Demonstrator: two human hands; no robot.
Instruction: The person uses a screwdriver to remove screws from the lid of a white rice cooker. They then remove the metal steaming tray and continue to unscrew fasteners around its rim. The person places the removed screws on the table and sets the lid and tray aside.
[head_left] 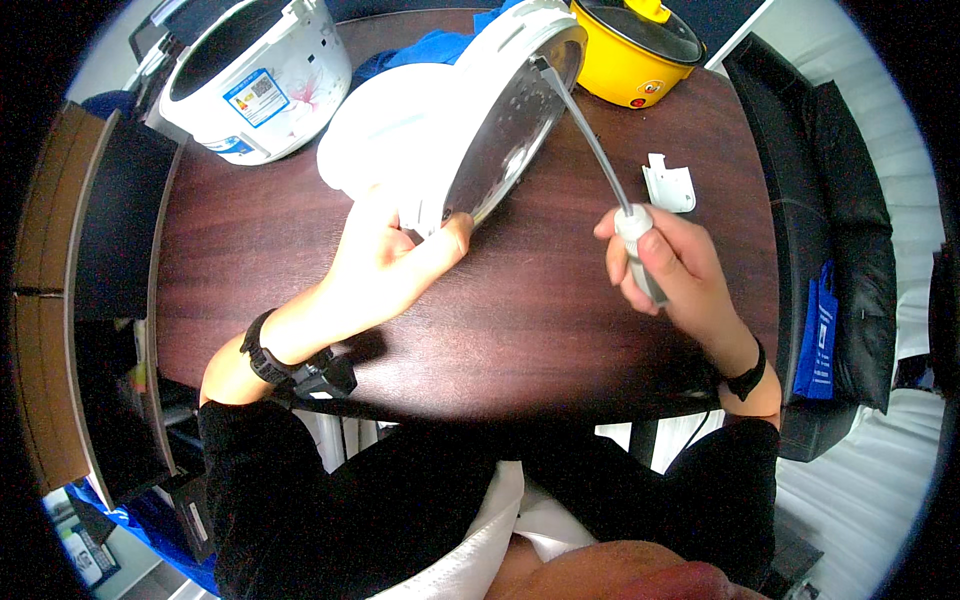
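Observation:
My left hand (405, 250) grips the lower rim of a white rice cooker lid (395, 120), which stands tilted on edge over the table. Its shiny inner metal plate (510, 130) faces right, and glare washes out the outer side. In my right hand (680, 265) is a screwdriver (600, 150) with a pale translucent handle and a long thin shaft. The shaft slants up and left, its tip at the lid's upper rim; whether it sits on a screw is too small to tell. My right fingers wrap round the handle.
The open white cooker body (270, 90) stands at the far left. A yellow electric pot (640, 60) is at the far right, with a small white plastic piece (670, 185) nearer. Blue cloth (420, 52) lies behind the lid. A black sofa (850, 200) borders the table's right.

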